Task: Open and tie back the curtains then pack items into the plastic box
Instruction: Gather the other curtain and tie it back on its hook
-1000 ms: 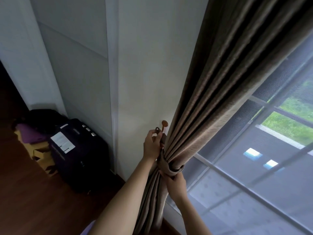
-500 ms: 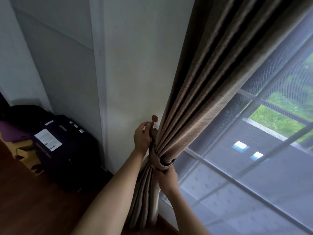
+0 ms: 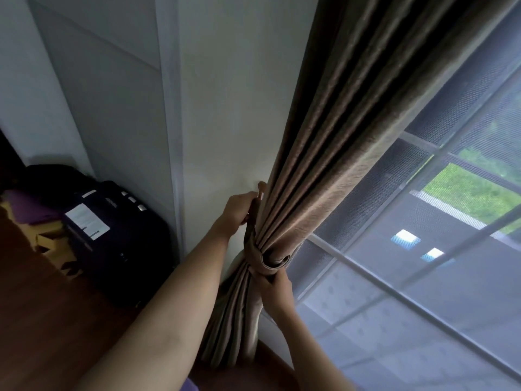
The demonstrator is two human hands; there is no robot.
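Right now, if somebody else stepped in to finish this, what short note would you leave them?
Left hand: grips the tieback's end at the small brown wall hook.
Right hand: holds the gathered brown pleated curtain just below the fabric tieback band.
Done: curtain drawn aside, band wrapped round it.
Left: whether the loop is hooked can't be seen; then pack the plastic box, which is not in view.

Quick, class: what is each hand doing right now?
Left hand: closed on the tieback's end, beside the wall hook.
Right hand: closed on the gathered curtain, just under the tieback.
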